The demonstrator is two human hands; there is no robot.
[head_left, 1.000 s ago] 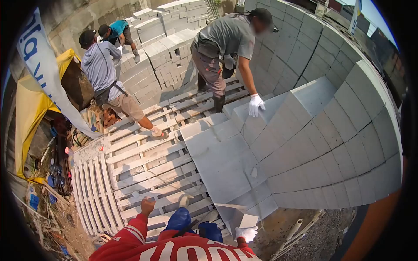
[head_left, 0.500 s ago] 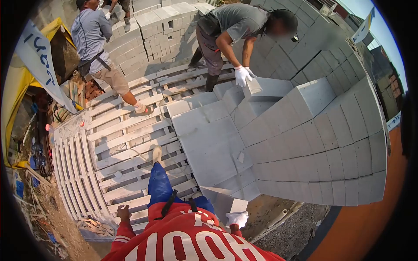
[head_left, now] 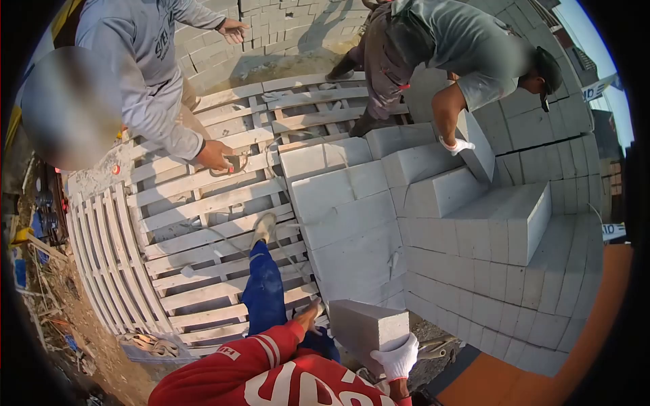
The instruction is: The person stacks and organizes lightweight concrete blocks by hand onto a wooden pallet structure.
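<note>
A grey lightweight building block (head_left: 365, 331) is at the lower middle, tilted, in front of my body. My right hand (head_left: 397, 358), in a white glove, grips its right end with the fingers over the lower corner. My left hand (head_left: 310, 317), bare, is just off the block's left end with its fingers stretched out. Beyond the block lies a flat layer of large grey blocks (head_left: 349, 233), bordered on the right by a stepped stack of blocks (head_left: 467, 240).
Slatted wooden pallets (head_left: 217, 233) lie under my foot. A person in grey long sleeves (head_left: 145, 74) leans in at upper left, one hand low over the slats. Another person (head_left: 467, 54) bends over the stack, a gloved hand on an upright block (head_left: 478, 145). A strap bundle (head_left: 152, 344) lies lower left.
My left hand has come from over the pallet to beside the block, which now shows more fully. The left person is closer and bends down; the right person's block has moved right along the stack.
</note>
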